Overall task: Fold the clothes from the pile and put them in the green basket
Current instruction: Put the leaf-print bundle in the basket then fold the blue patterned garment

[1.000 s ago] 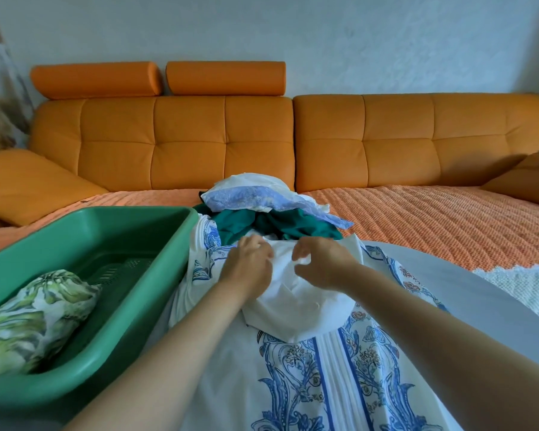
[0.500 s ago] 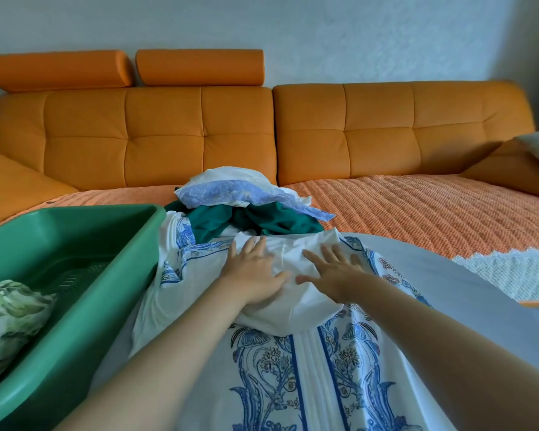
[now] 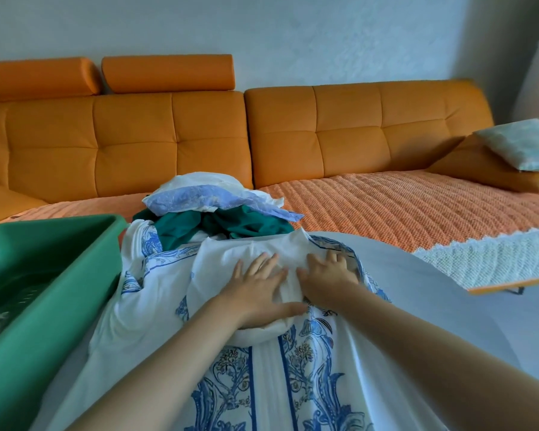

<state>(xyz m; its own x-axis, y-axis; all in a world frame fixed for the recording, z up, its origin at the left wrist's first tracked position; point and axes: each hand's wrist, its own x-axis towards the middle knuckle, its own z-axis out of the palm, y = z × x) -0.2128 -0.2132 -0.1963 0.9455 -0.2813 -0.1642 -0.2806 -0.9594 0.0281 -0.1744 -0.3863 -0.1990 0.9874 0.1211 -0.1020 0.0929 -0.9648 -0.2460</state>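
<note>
Left hand (image 3: pixel 255 290) and right hand (image 3: pixel 327 275) are laid flat side by side on white fabric (image 3: pixel 224 256), fingers straight, nothing grasped. The fabric is spread over a blue-patterned cloth (image 3: pixel 293 384), between the pile (image 3: pixel 218 213) and the forearms. The basket (image 3: pixel 44 331) is seen at left. A second ago the fabric was pinched by curled fingers.

Orange tufted sofa (image 3: pixel 175 135), pale textured wall (image 3: pixel 293 35), orange woven throw (image 3: pixel 402 209)
</note>
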